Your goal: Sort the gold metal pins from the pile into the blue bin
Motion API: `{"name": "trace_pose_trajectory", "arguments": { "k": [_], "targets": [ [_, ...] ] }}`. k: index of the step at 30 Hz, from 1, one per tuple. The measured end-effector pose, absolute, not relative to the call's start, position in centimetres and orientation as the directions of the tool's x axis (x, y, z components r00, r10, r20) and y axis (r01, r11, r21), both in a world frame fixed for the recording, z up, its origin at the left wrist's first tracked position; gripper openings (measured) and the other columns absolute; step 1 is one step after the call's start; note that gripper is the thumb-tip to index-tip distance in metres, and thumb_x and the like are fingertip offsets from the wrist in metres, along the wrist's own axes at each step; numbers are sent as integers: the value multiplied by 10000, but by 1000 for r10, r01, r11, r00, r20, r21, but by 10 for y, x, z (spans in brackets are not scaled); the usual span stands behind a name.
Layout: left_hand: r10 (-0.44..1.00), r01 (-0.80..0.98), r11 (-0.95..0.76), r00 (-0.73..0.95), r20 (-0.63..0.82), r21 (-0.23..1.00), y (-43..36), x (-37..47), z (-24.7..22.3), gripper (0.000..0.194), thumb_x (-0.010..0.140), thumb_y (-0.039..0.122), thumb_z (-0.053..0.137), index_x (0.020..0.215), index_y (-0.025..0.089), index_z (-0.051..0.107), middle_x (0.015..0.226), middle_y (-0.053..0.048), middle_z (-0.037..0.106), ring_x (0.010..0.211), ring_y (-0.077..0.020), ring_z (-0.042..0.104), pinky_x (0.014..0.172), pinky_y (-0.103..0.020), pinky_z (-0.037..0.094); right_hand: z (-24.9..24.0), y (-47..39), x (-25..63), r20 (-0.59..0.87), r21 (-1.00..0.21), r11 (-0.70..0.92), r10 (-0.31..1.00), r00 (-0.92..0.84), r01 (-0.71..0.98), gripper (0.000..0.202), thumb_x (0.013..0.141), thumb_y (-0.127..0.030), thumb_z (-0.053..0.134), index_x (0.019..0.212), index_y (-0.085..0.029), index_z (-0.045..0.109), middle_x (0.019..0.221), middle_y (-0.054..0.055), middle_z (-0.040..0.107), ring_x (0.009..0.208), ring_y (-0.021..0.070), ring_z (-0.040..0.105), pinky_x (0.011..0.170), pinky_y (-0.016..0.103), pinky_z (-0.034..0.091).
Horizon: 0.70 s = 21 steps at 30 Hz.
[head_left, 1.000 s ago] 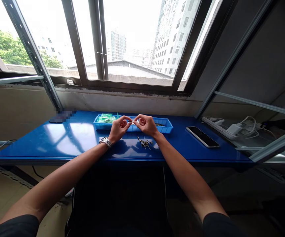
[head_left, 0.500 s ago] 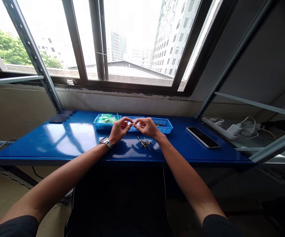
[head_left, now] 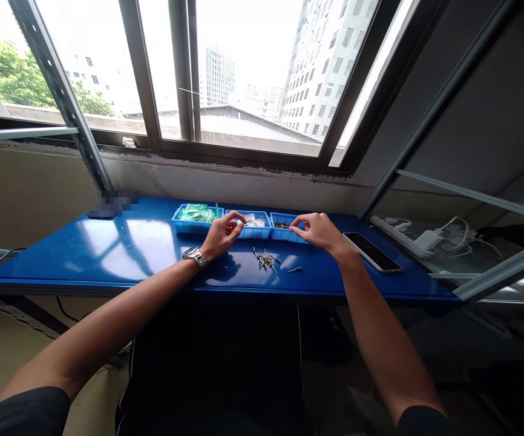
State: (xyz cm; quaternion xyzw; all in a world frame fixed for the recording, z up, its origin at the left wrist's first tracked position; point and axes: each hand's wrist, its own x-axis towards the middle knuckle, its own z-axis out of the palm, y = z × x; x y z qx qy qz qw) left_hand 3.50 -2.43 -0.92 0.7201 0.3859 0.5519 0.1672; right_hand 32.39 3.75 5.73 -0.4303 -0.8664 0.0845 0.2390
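Three blue bins stand in a row at the back of the blue table. Green packets (head_left: pixel 197 213) fill the left bin (head_left: pixel 192 227). Clear small pieces (head_left: pixel 255 222) lie in the middle bin (head_left: pixel 262 233). The right bin (head_left: pixel 293 235) holds dark small parts (head_left: pixel 281 226). My left hand (head_left: pixel 224 233), a watch on its wrist, is pinched before the middle bin on something I cannot make out. At the right bin's edge my right hand (head_left: pixel 315 232) has thumb and forefinger together; what they hold is too small to tell. Several metal pins (head_left: pixel 265 260) lie in front.
A phone (head_left: pixel 371 251) lies on the right of the blue table (head_left: pixel 130 254). Beyond it is a power strip (head_left: pixel 400 233) with plugs and cables. Metal frame posts rise at both sides. One single pin (head_left: pixel 294 269) lies apart from the pile.
My right hand has moved away from my left hand, rightward to the right bin. My left hand stays near the middle bin. The view has shifted slightly.
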Motion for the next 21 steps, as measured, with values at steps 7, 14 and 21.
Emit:
{"name": "trace_pose_trajectory", "arguments": {
  "k": [7,14,21],
  "targets": [
    [741,398,-642,101,664,655,-22,34,-11,212,974,331,583,892,153,664,676,-29,655,518,-106,536,460,-189,375,49,-12,327,-6,-296,649,733,-681,701,185,791,-417,748,881,-265,802,813,52,698,697,186,644,525,251,416],
    [734,409,-649,113,670,642,-22,33,-12,220,975,331,581,892,150,673,694,-40,678,520,-106,555,451,-183,382,36,-11,323,-86,-232,637,739,-668,735,84,813,-309,692,826,-249,750,888,76,715,802,229,641,571,286,411],
    [739,412,-645,123,662,644,-21,33,-13,224,978,335,583,891,149,674,682,-38,677,516,-109,559,457,-186,390,41,-11,323,-80,-341,645,705,-705,684,135,869,-326,622,803,-210,636,764,55,623,623,170,515,524,283,347]
  ]
}}
